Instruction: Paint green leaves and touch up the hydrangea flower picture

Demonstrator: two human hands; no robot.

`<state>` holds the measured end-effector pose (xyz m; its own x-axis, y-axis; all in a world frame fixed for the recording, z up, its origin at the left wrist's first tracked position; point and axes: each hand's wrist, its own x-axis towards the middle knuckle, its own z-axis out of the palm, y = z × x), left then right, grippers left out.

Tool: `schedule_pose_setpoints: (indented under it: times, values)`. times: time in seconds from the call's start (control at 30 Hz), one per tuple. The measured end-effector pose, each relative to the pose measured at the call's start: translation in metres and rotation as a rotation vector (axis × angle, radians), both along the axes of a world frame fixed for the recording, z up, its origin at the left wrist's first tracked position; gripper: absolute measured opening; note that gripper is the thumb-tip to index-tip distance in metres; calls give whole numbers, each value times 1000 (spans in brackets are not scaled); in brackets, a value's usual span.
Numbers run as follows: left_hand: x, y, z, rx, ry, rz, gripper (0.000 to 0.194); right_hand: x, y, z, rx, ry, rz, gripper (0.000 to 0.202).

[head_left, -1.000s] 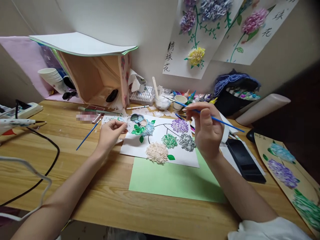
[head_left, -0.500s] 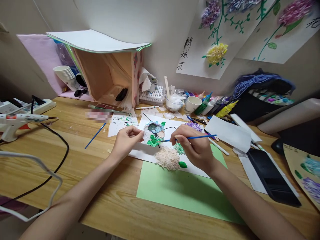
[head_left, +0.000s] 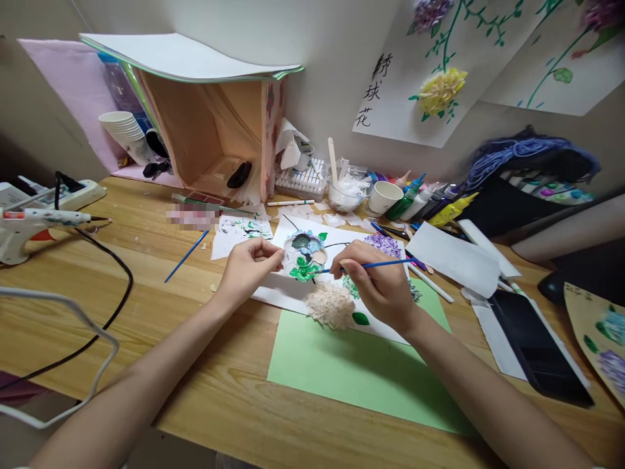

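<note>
My left hand [head_left: 251, 267] pinches the left edge of a small paint palette [head_left: 293, 242], whose wells hold green, dark, light blue and pinkish paint. In my right hand [head_left: 374, 280] is a blue paintbrush [head_left: 385, 264], its tip at the green well. Below the palette lies a white paper [head_left: 276, 293] bearing a cream paper flower [head_left: 331, 305], a purple flower [head_left: 383, 245] and a painted green leaf [head_left: 361, 318]. My right hand covers part of that paper. A green sheet [head_left: 336, 378] lies underneath it.
On the left are a glue gun [head_left: 34, 225] with cables and a second blue brush [head_left: 186, 256]. Behind stand an open box [head_left: 205, 130], a paper cup [head_left: 384, 198], a bowl [head_left: 347, 190] and paint bottles [head_left: 413, 198]. A black phone-like slab [head_left: 537, 345] lies right.
The camera view has shifted slightly, so the background sits a little higher. Both hands keep their hold, and the brush tip stays at the green paint.
</note>
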<state>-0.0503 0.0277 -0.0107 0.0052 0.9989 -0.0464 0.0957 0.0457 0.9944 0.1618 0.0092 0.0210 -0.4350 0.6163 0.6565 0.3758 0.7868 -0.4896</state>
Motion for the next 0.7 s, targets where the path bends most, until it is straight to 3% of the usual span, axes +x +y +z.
schedule_pose_setpoints:
  times: [0.27, 0.47, 0.7]
  values:
    - [-18, 15, 3, 69, 71, 108, 19, 7, -4, 7, -110, 312, -89, 40]
    - [-38, 31, 7, 182, 85, 334, 13, 5, 8, 5, -256, -116, -29, 26]
    - [-36, 30, 4, 207, 169, 360, 10, 3, 7, -5, -255, -242, 55, 26]
